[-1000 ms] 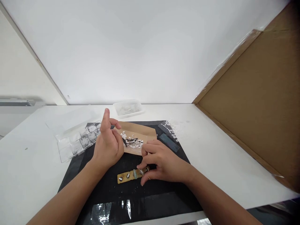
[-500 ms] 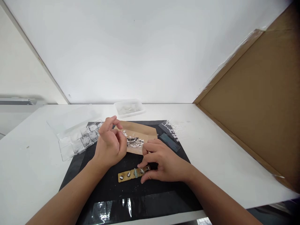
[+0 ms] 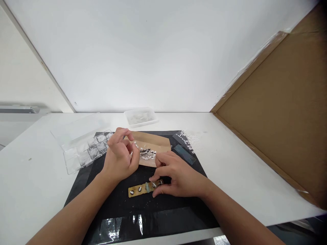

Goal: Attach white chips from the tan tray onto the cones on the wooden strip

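My left hand (image 3: 119,154) is raised over the left end of a brown paper tray (image 3: 160,141) that holds small white and dark flakes (image 3: 147,154). Its fingers are curled in, the index finger bent above the thumb; whatever sits between them is too small to make out. On the black mat lies a yellowish strip (image 3: 135,191) bearing several round metal pieces, with a pale greenish piece (image 3: 147,187) across its middle. My right hand (image 3: 173,173) closes thumb and index finger around the strip's right part, partly hiding it.
Left of the mat (image 3: 112,204) lies a clear compartment box (image 3: 87,153) with its lid open. A white tub (image 3: 141,116) stands by the back wall. White chips (image 3: 190,139) and a dark translucent piece (image 3: 184,153) lie at right, before a cardboard panel (image 3: 276,112).
My left thumb has shifted slightly outward. The strip and my right hand sit almost as before, with a very small shift of the whole view.
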